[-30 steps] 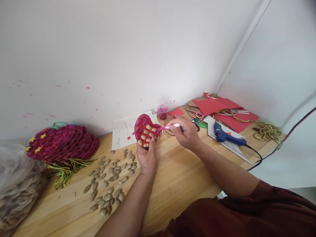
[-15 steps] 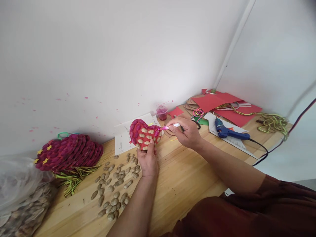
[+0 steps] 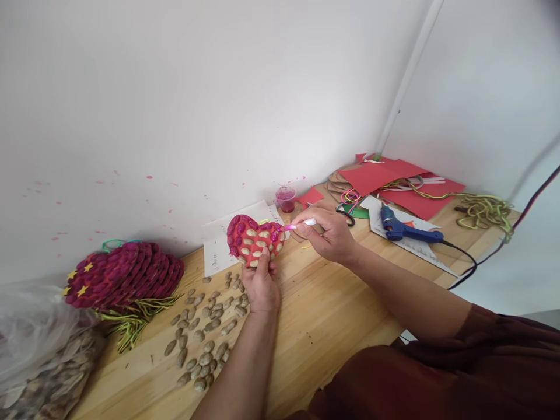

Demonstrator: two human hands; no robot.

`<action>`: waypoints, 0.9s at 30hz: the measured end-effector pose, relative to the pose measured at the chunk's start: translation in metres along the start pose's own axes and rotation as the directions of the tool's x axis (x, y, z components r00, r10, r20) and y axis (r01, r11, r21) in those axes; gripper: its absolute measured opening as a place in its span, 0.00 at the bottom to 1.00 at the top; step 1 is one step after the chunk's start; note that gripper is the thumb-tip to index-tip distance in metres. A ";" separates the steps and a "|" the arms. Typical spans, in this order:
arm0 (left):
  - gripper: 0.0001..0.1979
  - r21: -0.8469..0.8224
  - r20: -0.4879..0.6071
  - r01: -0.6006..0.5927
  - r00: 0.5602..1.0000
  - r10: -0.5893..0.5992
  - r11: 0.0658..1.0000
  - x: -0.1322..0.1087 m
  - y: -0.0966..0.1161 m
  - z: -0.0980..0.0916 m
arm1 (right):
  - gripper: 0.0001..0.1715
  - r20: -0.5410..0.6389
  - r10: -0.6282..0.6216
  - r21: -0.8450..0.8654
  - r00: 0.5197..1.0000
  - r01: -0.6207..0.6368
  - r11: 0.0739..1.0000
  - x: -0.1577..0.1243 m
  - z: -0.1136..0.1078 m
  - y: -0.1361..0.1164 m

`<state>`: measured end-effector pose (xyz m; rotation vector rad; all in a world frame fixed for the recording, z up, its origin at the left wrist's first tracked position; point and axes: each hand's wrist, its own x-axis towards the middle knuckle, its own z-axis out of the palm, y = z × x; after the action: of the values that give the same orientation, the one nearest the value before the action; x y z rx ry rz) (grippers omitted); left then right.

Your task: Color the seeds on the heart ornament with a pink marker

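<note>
My left hand [image 3: 261, 286] grips the lower edge of a red heart-shaped piece [image 3: 256, 252] studded with peanuts, thumb on its front. Its upper-left and upper-right peanuts are painted magenta; those in the middle and lower part are bare tan. Pinched in my right hand [image 3: 330, 233] is a paintbrush [image 3: 310, 222] with a white handle. The magenta tip touches peanuts at the heart's right lobe. Behind the hands stands a clear cup [image 3: 286, 199] of magenta paint. Loose peanuts [image 3: 205, 359] lie scattered on the wooden table [image 3: 315, 350] left of my forearm.
Stacked magenta peanut pieces [image 3: 144, 271] with yellow stars and green tassels lie at left, beside a plastic bag [image 3: 48, 361]. A blue glue gun [image 3: 409, 232], red paper [image 3: 371, 175] and tangled cord [image 3: 485, 211] occupy the right. A written sheet [image 3: 214, 256] lies behind the heart.
The brush tip has shifted slightly on the heart's right lobe, and more magenta covers the peanuts there. The heart stays in my left hand; the view has shifted a little.
</note>
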<state>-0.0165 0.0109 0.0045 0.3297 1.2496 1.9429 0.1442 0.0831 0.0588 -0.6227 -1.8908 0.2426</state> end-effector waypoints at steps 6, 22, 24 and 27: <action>0.29 -0.020 -0.005 0.004 1.000 -0.004 1.000 -0.001 0.003 0.002 | 0.11 -0.012 -0.002 0.018 1.000 0.002 1.000 0.001 -0.002 -0.002; 0.31 -0.097 -0.054 0.069 0.996 -0.074 0.993 -0.005 0.011 0.007 | 0.11 -0.025 0.008 0.087 1.000 -0.006 0.996 0.000 0.002 0.003; 0.31 -0.094 -0.057 0.064 0.996 -0.070 0.993 -0.005 0.011 0.007 | 0.11 -0.037 0.016 0.086 0.999 -0.012 0.996 0.000 0.002 0.003; 0.30 -0.087 -0.054 0.062 0.996 -0.067 0.994 -0.005 0.010 0.007 | 0.10 -0.028 0.001 0.100 1.000 0.002 0.995 0.000 0.002 0.001</action>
<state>-0.0140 0.0100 0.0171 0.1895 1.1947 1.9551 0.1424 0.0844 0.0572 -0.5550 -1.8397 0.3240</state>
